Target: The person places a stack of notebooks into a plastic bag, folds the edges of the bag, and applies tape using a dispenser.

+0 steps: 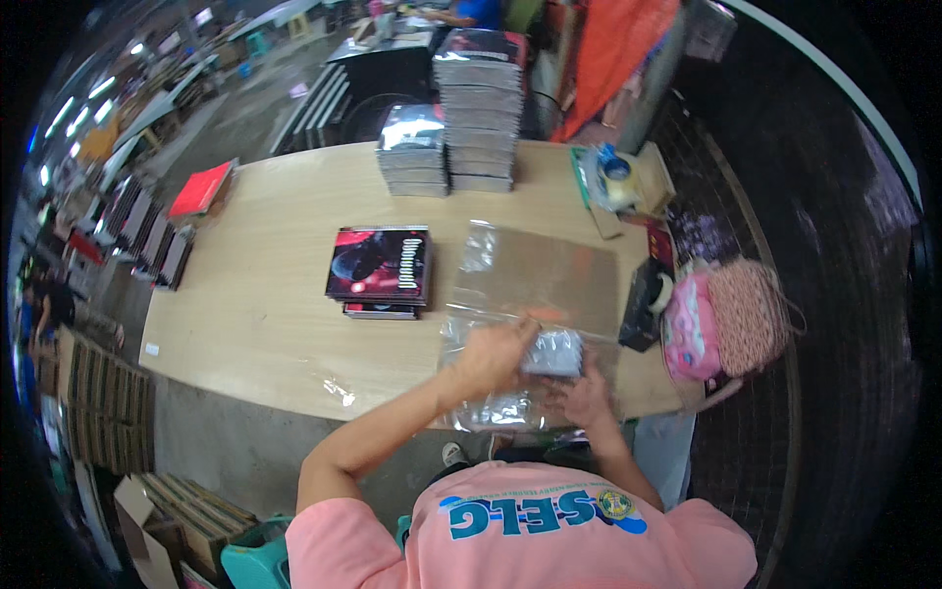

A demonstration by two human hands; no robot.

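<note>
In front of me, a pale, shiny wrapped block [554, 353] lies on the table between my two hands, covered by clear plastic; its kind is hard to make out. My left hand [494, 359] is closed at its left side, gripping the clear plastic bag [500, 407] around it. At its lower right corner, my right hand [581, 395] rests against the plastic with the fingers stretched apart. Just beyond lie flat clear plastic bags [535, 280]. To the left sits a short stack of books [378, 265] with dark red and black covers.
Two tall stacks of wrapped books [481, 113] stand at the table's far edge. On the right are a tape dispenser [643, 304], a pink pouch [692, 324], a knitted bag [748, 316] and tape rolls [616, 169]. A red folder [203, 187] lies at the far left corner.
</note>
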